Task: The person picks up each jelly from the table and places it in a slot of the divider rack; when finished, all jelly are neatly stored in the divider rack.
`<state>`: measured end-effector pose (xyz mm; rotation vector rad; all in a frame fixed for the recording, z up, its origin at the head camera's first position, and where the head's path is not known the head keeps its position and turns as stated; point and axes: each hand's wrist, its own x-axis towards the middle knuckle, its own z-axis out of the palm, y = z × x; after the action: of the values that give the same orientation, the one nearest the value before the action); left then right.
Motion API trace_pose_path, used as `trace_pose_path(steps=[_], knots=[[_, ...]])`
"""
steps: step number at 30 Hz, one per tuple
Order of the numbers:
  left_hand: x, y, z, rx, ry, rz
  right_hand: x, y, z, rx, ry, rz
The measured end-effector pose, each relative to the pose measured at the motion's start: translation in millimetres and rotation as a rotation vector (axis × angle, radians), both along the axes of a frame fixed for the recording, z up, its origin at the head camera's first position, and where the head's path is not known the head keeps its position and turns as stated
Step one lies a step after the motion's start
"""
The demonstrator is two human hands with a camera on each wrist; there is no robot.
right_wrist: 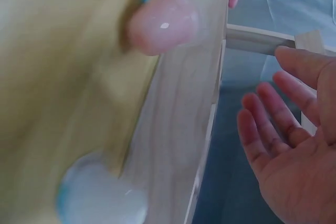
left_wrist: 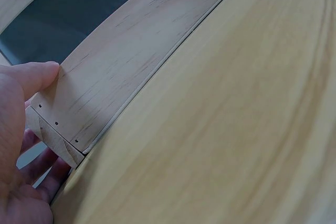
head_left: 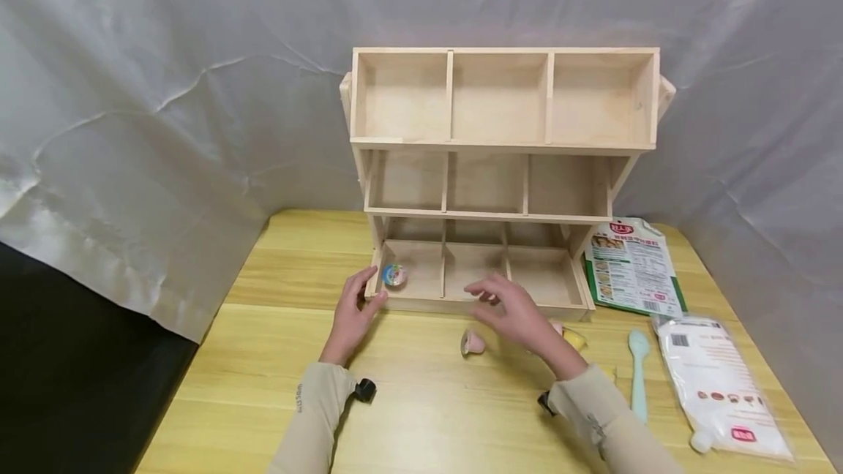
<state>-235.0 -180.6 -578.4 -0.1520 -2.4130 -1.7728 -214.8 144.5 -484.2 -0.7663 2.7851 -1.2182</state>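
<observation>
Now | left hand [head_left: 350,322]: fingers gripping wooden rack [head_left: 500,145] corner | right hand [head_left: 515,310]: fingers apart, mid-air

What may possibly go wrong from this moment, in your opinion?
The small pink plastic cup seems to lie on its side, so it may roll if bumped. The right hand appears close to a small, partly hidden yellow object and might brush it. The left hand grips the pale wooden tiered rack; pulling could shift it.

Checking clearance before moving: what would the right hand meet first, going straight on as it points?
Probably the bottom tier's left divider; in the head view the right hand points leftward at it. Height is unclear, so it might pass above.
</observation>
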Motion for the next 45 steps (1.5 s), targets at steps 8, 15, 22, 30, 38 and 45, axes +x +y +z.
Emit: trace_pose_path(steps=[8, 15, 22, 30, 38, 45], knots=[[4.9, 0.9, 16.3, -0.009, -0.023, -0.002, 25.2, 8, -15.5, 0.118, -0.054, 0.028], [4.6, 2.9, 11.6, 0.014, -0.036, -0.003, 28.1, 0, -29.3, 0.158, -0.035, 0.061], [15.0, 5.6, 33.6, -0.001, -0.045, -0.028, 26.9, -7, -37.4, 0.189, 0.022, 0.063], [13.4, 5.9, 29.5, 0.033, -0.058, -0.019, 25.3, -9, -39.5, 0.213, 0.002, 0.058], [15.8, 5.4, 33.7, 0.003, -0.035, -0.028, 25.3, -9, -37.4, 0.199, -0.036, 0.029], [18.6, 5.0, 40.6, -0.005, -0.034, -0.034, 24.9, -9, -33.0, 0.148, -0.061, 0.011]])
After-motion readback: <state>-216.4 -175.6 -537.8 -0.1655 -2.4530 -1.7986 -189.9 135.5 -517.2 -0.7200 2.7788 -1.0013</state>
